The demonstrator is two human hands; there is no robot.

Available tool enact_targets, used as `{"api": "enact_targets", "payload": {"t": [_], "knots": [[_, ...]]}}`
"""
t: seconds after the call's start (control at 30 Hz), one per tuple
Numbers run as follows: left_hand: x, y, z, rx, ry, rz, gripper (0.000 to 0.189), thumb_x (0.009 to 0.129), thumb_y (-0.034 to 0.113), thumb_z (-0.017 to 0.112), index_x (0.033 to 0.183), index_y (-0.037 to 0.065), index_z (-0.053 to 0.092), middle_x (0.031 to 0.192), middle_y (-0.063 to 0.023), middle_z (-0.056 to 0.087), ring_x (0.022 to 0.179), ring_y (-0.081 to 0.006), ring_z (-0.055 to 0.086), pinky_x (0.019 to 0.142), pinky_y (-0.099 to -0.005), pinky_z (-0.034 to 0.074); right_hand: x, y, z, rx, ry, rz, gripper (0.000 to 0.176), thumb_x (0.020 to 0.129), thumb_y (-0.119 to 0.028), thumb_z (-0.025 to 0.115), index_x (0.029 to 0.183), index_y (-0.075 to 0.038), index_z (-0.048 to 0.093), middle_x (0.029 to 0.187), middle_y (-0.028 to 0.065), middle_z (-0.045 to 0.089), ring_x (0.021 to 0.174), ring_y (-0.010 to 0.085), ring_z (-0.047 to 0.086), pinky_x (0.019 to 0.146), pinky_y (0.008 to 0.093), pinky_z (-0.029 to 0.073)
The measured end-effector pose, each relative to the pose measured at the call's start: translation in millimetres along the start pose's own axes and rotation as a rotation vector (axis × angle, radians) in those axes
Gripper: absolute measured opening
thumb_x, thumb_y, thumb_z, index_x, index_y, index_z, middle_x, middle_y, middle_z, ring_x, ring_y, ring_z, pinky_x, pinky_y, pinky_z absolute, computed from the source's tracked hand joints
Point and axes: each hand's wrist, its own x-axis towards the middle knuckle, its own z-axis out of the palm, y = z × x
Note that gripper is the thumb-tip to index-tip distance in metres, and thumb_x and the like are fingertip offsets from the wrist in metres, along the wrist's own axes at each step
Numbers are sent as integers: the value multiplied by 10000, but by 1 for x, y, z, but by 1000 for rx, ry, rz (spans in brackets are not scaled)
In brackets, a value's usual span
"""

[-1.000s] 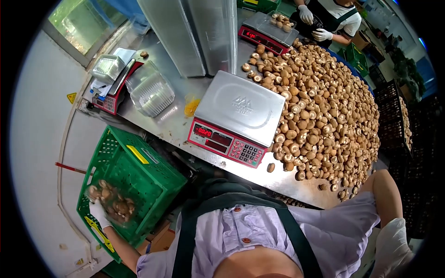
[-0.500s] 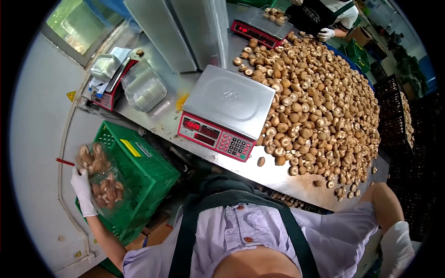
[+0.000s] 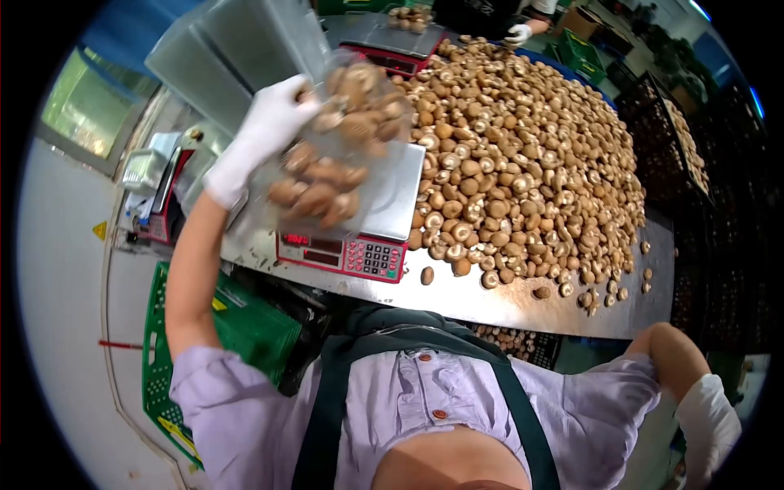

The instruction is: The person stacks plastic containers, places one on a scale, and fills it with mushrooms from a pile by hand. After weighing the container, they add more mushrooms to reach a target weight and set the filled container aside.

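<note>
My left hand (image 3: 273,122), in a white glove, grips the edge of a clear plastic tray of mushrooms (image 3: 327,192). The mushrooms inside lie in two groups, slightly smeared by motion. In this view the tray overlaps the steel pan of a red digital scale (image 3: 400,196), whose red display and keypad show below it. At the lower right, my gloved right hand (image 3: 709,429) hangs beside my body, away from the table, its fingers not showing clearly. A large heap of loose brown mushrooms (image 3: 531,163) covers the table right of the scale.
Stacked clear plastic trays (image 3: 237,57) stand behind the scale. A green crate (image 3: 253,327) sits below the table's left edge. Another scale (image 3: 392,45) bears a filled tray at the back, near a co-worker's gloved hand (image 3: 518,34). Dark crates (image 3: 674,139) stand at the right.
My left hand has carried the tray of mushrooms up and right, from over the green crate to over the scale. The view has shifted. My right hand stays low at the right.
</note>
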Motion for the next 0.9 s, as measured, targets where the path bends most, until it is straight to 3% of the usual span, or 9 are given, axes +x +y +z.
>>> {"api": "enact_targets", "payload": {"t": [0.2,0.27,0.33,0.47,0.6,0.67,0.7,0.87,0.9], "knots": [[155,25,129,-105,-67,105,322,735,325,647,819,16,612,816,-224,621,794,-361,614,713,-384,480,-66,-30,-111,-499,-404,249,485,970,-264,264,812,13,630,830,182,662,770,305,656,660,285,557],[193,20,171,-131,-37,85,345,731,338,649,834,10,615,842,-230,625,838,-380,611,738,-408,476,-88,-34,-38,-943,-171,419,327,946,-117,366,832,59,617,845,188,657,825,306,636,681,286,534],[218,2,209,-179,-34,39,361,738,352,633,847,8,621,852,-227,633,843,-376,614,736,-414,474,-112,-51,-14,-1099,-118,768,180,871,-75,549,829,100,560,807,209,630,776,324,621,673,388,532],[234,-48,274,-255,37,-147,372,701,359,623,844,16,637,822,-193,653,782,-319,633,734,-372,483,-167,-73,3,-986,-138,1343,67,862,22,571,818,66,598,816,132,638,755,182,600,723,268,504],[240,-109,295,-84,-5,-237,387,753,365,578,923,23,645,916,-238,640,920,-363,614,820,-406,477,-226,-101,11,-975,-61,1771,122,881,-69,607,855,46,635,809,74,655,731,99,586,714,219,478],[230,-109,285,1,-66,-215,381,786,356,557,945,21,641,962,-249,624,943,-374,598,833,-415,469,-241,-98,26,-985,-116,1879,150,883,-91,613,842,52,637,797,73,659,712,96,586,692,213,473],[223,-105,282,-11,-27,-170,366,798,344,547,947,23,641,972,-238,623,943,-371,596,834,-419,465,-254,-96,34,-902,12,1894,164,881,-108,622,836,49,640,780,63,660,700,89,584,668,202,463],[147,-70,232,-397,143,-37,235,848,221,559,948,22,634,898,-153,643,854,-267,626,781,-317,472,-273,-80,93,-645,-281,2019,121,871,-75,624,803,26,620,716,15,615,652,60,524,609,177,408],[125,-72,222,-422,163,-7,203,839,204,566,902,23,632,882,-150,637,853,-278,623,776,-340,472,-304,-93,101,-554,-274,1890,89,848,-38,630,790,25,606,701,8,584,641,71,508,598,194,406]]}}
